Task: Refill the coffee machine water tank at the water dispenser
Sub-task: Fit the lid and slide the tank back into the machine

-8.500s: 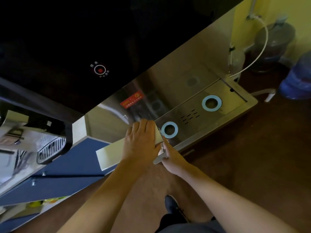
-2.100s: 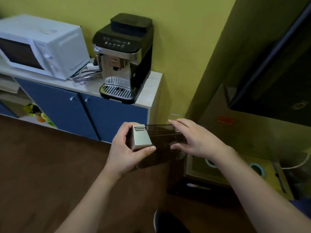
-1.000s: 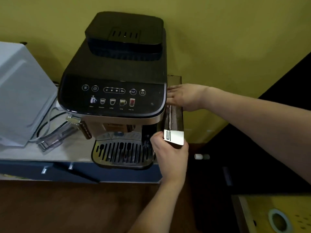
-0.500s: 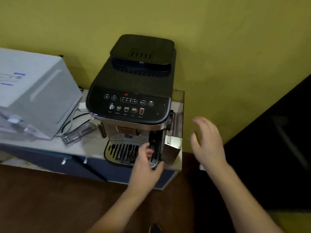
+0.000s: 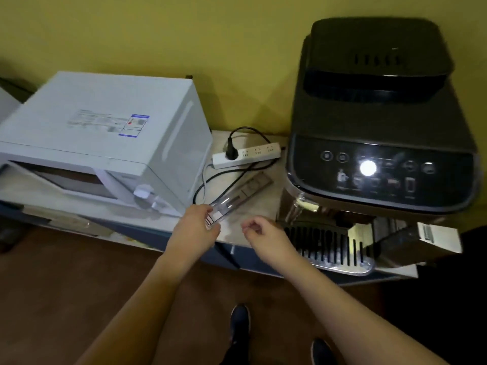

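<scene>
The black coffee machine [image 5: 379, 122] stands on the counter at the right, its panel lit. The water tank [image 5: 421, 239], with a silver front, sits in the machine's right side and juts forward a little. A long clear plastic lid [image 5: 238, 197] lies on the counter between the microwave and the machine. My left hand [image 5: 196, 229] pinches the lid's near end. My right hand [image 5: 259, 234] hovers just right of it, fingers loosely curled, holding nothing. The water dispenser is out of view.
A white microwave [image 5: 105, 133] fills the counter's left side. A white power strip [image 5: 246, 154] with a black plug and cables lies against the yellow wall. The slotted drip tray [image 5: 324, 246] sticks out at the machine's base. Blue cabinet fronts and brown floor are below.
The tank went from my hands into the machine's right side. Both hands have left the machine and moved left; my left hand now grips the clear lid on the counter.
</scene>
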A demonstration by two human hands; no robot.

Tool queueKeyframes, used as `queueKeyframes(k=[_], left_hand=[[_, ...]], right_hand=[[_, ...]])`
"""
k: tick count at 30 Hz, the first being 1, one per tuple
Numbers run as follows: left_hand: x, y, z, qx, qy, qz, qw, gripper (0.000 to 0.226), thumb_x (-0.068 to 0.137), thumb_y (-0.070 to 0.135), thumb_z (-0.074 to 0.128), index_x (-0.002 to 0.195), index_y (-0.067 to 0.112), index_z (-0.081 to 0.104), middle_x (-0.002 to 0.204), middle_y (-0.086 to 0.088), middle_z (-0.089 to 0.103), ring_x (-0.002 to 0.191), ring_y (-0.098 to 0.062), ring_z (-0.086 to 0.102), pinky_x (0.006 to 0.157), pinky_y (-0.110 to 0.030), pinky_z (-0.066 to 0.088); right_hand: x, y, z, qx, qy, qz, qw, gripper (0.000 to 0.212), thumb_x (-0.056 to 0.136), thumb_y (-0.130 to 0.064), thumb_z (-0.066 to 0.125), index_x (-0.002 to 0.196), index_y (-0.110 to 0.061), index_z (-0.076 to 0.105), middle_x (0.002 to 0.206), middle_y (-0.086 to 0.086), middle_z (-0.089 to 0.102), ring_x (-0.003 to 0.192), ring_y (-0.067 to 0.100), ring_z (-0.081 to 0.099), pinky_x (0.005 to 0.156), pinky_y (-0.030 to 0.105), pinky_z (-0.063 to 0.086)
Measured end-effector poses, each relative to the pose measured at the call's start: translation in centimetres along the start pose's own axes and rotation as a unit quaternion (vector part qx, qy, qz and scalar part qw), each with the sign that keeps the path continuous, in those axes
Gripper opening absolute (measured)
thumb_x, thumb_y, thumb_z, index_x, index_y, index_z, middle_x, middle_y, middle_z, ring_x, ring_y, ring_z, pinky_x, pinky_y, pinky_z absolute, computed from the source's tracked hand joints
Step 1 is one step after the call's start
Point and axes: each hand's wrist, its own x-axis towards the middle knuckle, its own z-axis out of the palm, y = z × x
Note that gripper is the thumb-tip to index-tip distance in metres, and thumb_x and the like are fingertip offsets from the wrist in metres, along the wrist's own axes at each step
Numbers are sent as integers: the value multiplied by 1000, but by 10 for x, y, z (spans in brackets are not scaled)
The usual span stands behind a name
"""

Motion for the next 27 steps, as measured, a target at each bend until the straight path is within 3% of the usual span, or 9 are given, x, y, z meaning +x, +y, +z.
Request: queueKeyframes(k=[3, 6, 9, 12, 15, 18, 22, 27], left_hand=[[31, -31, 14, 69, -44, 8, 997, 52, 84, 37, 68, 128, 13, 55, 122, -9, 55, 107, -27, 59, 93, -40, 49], [55, -56, 31, 96, -80, 5, 992, 60, 82, 48, 67, 130, 15, 51, 121, -8, 53, 110, -25, 56, 93, -40, 50], [70, -60, 40, 128, -65, 16, 990, 54, 85, 45, 65, 126, 13, 51, 121, -8, 55, 110, -25, 56, 88, -37, 50], [76, -61, 41, 96, -56, 6, 994, 51, 81, 45, 70, 117, 12, 55, 113, -8, 59, 106, -26, 58, 81, -35, 49], [68, -73, 38, -30, -94, -47, 994, 51, 78, 42, 74, 119, 19, 55, 106, -4, 64, 94, -22, 63, 73, -30, 48], [51, -70, 23, -190, -97, -56, 975, 60, 76, 44, 78, 124, 24, 48, 100, 2, 65, 85, -15, 66, 73, -33, 56], [32, -23, -27, -270, 66, 39, 960, 64, 71, 52, 76, 120, 23, 47, 105, 3, 55, 88, -12, 57, 73, -30, 53], [18, 88, -94, -374, 183, 164, 894, 68, 66, 48, 83, 115, 22, 44, 102, -1, 53, 84, -16, 55, 70, -28, 50]], right_hand=[[66, -11, 41, 52, 57, 127, 989, 9, 97, -33, 50, 98, -34, 58, 104, -4, 64, 94, 16, 61, 92, 39, 52], [118, 0, 61, 48, 99, 234, 966, 22, 100, -37, 46, 108, -20, 57, 103, 3, 60, 85, 14, 56, 83, 31, 44], [146, 17, 72, 63, 145, 259, 953, 32, 96, -47, 51, 97, -17, 61, 88, 1, 61, 73, 12, 54, 76, 29, 41], [155, 17, 81, 77, 181, 249, 948, 29, 94, -45, 53, 94, -18, 63, 102, 6, 70, 90, 22, 66, 85, 37, 52], [133, -19, 81, 8, 200, 148, 969, 17, 97, -38, 51, 99, -22, 60, 100, 2, 69, 94, 24, 66, 81, 35, 52], [88, -66, 75, -154, 214, 6, 965, 22, 98, -42, 49, 99, -22, 57, 89, 0, 68, 81, 21, 67, 71, 41, 57], [27, -139, 40, -254, 259, -187, 913, 20, 97, -43, 50, 98, -25, 57, 81, -12, 60, 73, 6, 59, 63, 28, 53], [-51, -213, -45, -192, 385, -326, 842, 16, 94, -36, 58, 94, -21, 60, 78, -11, 59, 70, 4, 56, 61, 14, 44]])
